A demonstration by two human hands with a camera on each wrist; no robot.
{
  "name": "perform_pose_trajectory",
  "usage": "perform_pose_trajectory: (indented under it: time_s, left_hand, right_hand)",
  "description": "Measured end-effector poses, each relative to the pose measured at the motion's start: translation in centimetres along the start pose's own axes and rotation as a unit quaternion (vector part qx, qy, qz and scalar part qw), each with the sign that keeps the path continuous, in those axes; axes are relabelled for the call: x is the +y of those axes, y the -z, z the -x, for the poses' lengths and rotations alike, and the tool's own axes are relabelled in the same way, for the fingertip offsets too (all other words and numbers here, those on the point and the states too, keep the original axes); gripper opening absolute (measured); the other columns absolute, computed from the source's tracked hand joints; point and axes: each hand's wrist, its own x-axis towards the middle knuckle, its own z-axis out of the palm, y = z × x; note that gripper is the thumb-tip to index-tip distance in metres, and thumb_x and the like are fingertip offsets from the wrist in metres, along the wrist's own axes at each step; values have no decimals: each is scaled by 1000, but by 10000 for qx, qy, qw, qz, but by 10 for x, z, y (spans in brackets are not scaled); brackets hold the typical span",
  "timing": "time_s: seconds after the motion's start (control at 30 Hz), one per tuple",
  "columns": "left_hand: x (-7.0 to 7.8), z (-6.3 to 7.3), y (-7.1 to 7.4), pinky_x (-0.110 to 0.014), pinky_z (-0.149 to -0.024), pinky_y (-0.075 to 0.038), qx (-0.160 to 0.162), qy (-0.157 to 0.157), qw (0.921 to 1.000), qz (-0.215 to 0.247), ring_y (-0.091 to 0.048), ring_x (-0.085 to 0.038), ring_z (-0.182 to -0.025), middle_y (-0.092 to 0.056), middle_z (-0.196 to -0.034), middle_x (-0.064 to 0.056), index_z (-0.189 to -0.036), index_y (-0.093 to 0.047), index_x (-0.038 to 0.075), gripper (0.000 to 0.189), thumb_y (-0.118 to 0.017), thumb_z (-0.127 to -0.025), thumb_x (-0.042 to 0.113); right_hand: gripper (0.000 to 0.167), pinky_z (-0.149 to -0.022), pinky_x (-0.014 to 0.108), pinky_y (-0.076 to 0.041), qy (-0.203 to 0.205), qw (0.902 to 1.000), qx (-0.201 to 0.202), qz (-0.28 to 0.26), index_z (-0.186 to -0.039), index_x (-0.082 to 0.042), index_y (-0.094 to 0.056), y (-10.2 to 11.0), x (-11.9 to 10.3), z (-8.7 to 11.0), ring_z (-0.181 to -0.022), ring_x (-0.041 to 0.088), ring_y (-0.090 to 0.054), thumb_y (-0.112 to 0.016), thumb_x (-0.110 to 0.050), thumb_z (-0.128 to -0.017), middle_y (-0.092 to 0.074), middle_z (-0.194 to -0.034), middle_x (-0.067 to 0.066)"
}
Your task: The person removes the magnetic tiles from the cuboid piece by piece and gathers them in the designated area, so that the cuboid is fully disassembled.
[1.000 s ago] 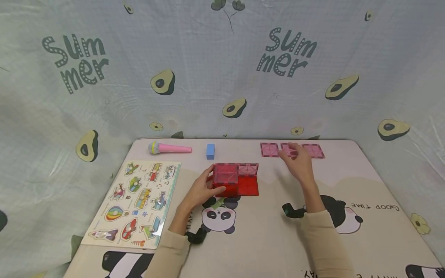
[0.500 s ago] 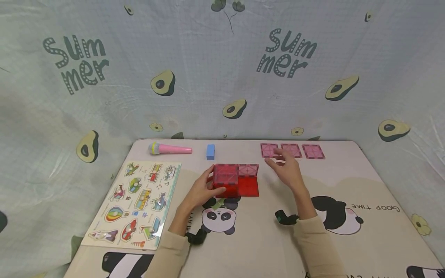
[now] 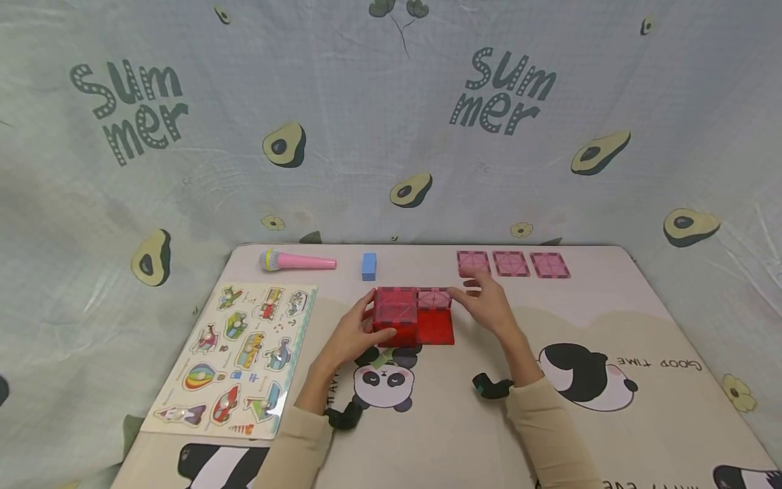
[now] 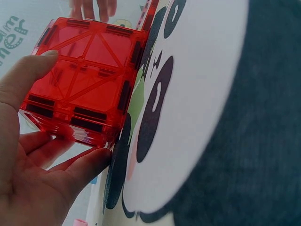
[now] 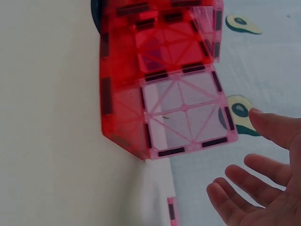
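Observation:
My left hand (image 3: 351, 333) grips a cube (image 3: 396, 305) of red and pink magnetic tiles, seen close in the left wrist view. Its thumb presses the red front face (image 4: 89, 70), and the other fingers are at the cube's left side. Joined to the cube's right, a red magnetic tile (image 3: 436, 329) lies flat, with a clear pink magnetic tile (image 5: 184, 109) upright along its back edge. My right hand (image 3: 489, 304) holds nothing; its thumb is near the right edge of that upright tile, its fingers spread and relaxed.
Three loose pink magnetic tiles (image 3: 512, 264) lie in a row at the back right. A blue block (image 3: 369, 267) and a pink toy microphone (image 3: 305, 261) are at the back left. The picture puzzle board (image 3: 189, 396) covers the table's left side.
My right hand has moved left and toward me, from over the loose pink tiles to beside the upright tile. The left hand and the cube have stayed in place.

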Motion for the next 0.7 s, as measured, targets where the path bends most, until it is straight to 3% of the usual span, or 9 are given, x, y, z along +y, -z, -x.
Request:
perform_pose_trajectory:
  time_s: [0.47,0.7]
  left_hand:
    - [-2,-1,1,-46,-106,-50,-76,-105,9999,103,-40,-41,-145,-31,-164,-11,-161,-18,13,99,-80,-85,27]
    - [-2,-1,2,-47,-106,-50,-96,-176,9997,155,-39,-40,-146,-30,-164,-9,-162,-17,23,100,-80,-85,26]
  right_hand:
    - [39,-98,50,-57,-118,9987,-377,324,-131,-6,-61,-19,11,-2,-114,36,-66,-67,-22,-96,-65,-126,18]
    - [25,-92,48,-60,207,9975,-337,580,-115,-1,-68,-25,14,-5,-103,36,-71,-64,-17,-97,-72,-109,19]
